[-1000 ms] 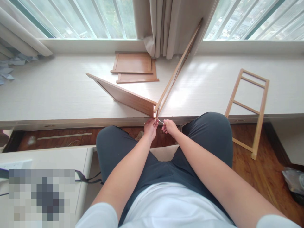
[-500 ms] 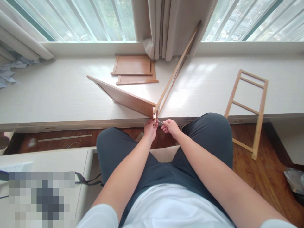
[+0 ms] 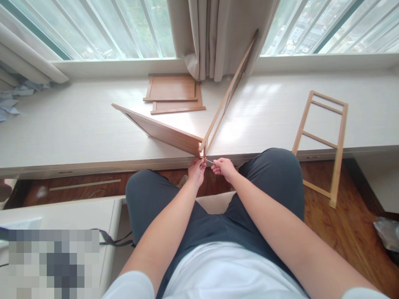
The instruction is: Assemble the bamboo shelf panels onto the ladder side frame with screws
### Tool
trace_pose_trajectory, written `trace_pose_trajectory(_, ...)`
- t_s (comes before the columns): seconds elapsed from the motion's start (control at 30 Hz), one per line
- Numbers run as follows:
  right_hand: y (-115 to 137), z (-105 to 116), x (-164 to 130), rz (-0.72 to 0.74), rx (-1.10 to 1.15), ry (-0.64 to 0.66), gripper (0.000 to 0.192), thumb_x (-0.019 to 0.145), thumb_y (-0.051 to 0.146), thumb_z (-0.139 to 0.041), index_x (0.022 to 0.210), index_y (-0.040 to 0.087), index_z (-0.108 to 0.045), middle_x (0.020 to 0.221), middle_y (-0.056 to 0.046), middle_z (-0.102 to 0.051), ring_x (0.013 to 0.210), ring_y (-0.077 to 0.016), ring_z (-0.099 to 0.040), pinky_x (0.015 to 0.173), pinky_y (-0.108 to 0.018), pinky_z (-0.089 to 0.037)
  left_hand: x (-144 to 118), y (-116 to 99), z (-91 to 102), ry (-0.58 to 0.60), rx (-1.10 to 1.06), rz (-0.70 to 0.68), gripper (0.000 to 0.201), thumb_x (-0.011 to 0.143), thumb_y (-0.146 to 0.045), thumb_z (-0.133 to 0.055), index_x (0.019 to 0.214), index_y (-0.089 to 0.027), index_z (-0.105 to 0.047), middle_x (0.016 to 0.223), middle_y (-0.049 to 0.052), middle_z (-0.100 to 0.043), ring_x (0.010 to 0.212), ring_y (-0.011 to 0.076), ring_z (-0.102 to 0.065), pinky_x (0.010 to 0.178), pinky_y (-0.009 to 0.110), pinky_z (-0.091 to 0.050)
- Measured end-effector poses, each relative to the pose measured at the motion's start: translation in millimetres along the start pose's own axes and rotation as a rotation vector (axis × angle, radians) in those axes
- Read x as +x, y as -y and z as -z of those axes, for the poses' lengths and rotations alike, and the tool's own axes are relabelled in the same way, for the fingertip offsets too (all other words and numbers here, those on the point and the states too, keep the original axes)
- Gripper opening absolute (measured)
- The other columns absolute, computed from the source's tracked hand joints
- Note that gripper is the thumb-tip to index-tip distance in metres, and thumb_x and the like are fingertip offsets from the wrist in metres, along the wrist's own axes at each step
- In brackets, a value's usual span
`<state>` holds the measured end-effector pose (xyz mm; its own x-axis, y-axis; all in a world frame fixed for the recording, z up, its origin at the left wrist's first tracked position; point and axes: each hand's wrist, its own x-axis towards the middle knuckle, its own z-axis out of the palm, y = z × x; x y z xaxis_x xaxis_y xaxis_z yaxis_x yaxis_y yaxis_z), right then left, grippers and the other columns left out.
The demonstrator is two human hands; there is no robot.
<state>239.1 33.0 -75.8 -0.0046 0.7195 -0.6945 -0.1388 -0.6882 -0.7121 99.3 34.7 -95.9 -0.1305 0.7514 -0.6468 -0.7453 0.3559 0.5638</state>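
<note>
My left hand [image 3: 197, 170] is closed around the near end of the wooden frame, where it meets the wooden panel. That panel [image 3: 158, 132] stands on edge and slants off to the far left. The long wooden frame [image 3: 225, 99] rises on edge toward the curtain at the right. In the closed fingers of my right hand [image 3: 223, 167] is a thin silvery metal tool [image 3: 210, 161]. Its tip points left to the joined corner; whether it sits in a screw is too small to tell.
Two wooden panels [image 3: 171, 88] lie overlapped on the white ledge [image 3: 77, 124]. At the right, a ladder-like wooden frame [image 3: 338, 153] leans against the ledge edge with its foot on the floor. A white desk [image 3: 106, 216] stands at the lower left; a curtain [image 3: 207, 37] hangs behind.
The view has shifted slightly. Both hands keep their places at the corner, with the thin metal tool still pointing at it.
</note>
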Motion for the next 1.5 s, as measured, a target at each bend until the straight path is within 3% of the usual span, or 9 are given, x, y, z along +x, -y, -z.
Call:
trace_pose_trajectory(0.2, 5, 1, -2, -0.184, 0.04, 0.073, 0.03, 0.104, 0.029, -0.052, 0.076, 0.017, -0.054, 0.065, -0.008, -0.069, 0.05, -0.0143, -0.061, 0.052, -0.025, -0.052, 0, 1, -0.4, -0.005, 0.0, 0.001, 0.018, 0.071, -0.004, -0.079, 0.075, -0.015, -0.066, 0.08, 0.006, -0.074, 0.075, 0.0126, -0.069, 0.07, 0.023, -0.048)
trace_pose_trajectory(0.43, 5, 3, 1, -0.204, 0.025, 0.056, 0.033, 0.104, 0.024, -0.043, 0.072, 0.019, -0.049, 0.065, -0.008, -0.067, 0.051, -0.0139, -0.06, 0.057, -0.027, -0.054, 0, 1, -0.2, -0.015, -0.018, 0.005, 0.018, 0.071, -0.003, -0.077, 0.076, -0.015, -0.065, 0.08, 0.006, -0.074, 0.077, 0.0134, -0.07, 0.068, 0.022, -0.046)
trace_pose_trajectory(0.57, 2, 4, 4, -0.099, -0.066, 0.014, 0.033, 0.103, 0.023, -0.042, 0.071, 0.019, -0.049, 0.064, -0.007, -0.067, 0.05, -0.0134, -0.058, 0.056, -0.027, -0.053, 0, 0, -1.0, -0.016, -0.024, 0.01, 0.019, 0.069, -0.003, -0.078, 0.075, -0.015, -0.065, 0.08, 0.005, -0.075, 0.075, 0.0121, -0.07, 0.065, 0.02, -0.045)
trace_pose_trajectory(0.73, -5, 0, 5, 0.172, -0.268, -0.089, 0.024, 0.096, 0.024, -0.058, 0.074, 0.02, -0.053, 0.067, -0.002, -0.068, 0.051, -0.0122, -0.056, 0.052, -0.023, -0.045, 0, 0, -0.5, -0.013, -0.022, 0.008, 0.019, 0.069, -0.004, -0.079, 0.074, -0.015, -0.065, 0.078, 0.005, -0.074, 0.074, 0.0122, -0.07, 0.066, 0.021, -0.046)
trace_pose_trajectory(0.97, -9, 2, 0, 0.472, -0.537, -0.109, 0.02, 0.086, 0.022, -0.067, 0.069, 0.022, -0.056, 0.064, 0.002, -0.067, 0.058, -0.0151, -0.058, 0.06, -0.026, -0.043, 3, 2, 2.2, -0.012, -0.02, 0.001, 0.02, 0.069, -0.004, -0.08, 0.075, -0.015, -0.064, 0.078, 0.005, -0.073, 0.075, 0.0131, -0.07, 0.067, 0.023, -0.046)
trace_pose_trajectory(1.5, -7, 10, -6, 0.598, -0.683, -0.087, 0.018, 0.086, 0.021, -0.066, 0.07, 0.022, -0.057, 0.066, 0.002, -0.066, 0.062, -0.0159, -0.058, 0.064, -0.027, -0.042, 2, 1, 1.5, -0.005, -0.028, 0.01, 0.021, 0.07, -0.003, -0.079, 0.076, -0.015, -0.063, 0.079, 0.006, -0.074, 0.073, 0.0123, -0.07, 0.065, 0.021, -0.047)
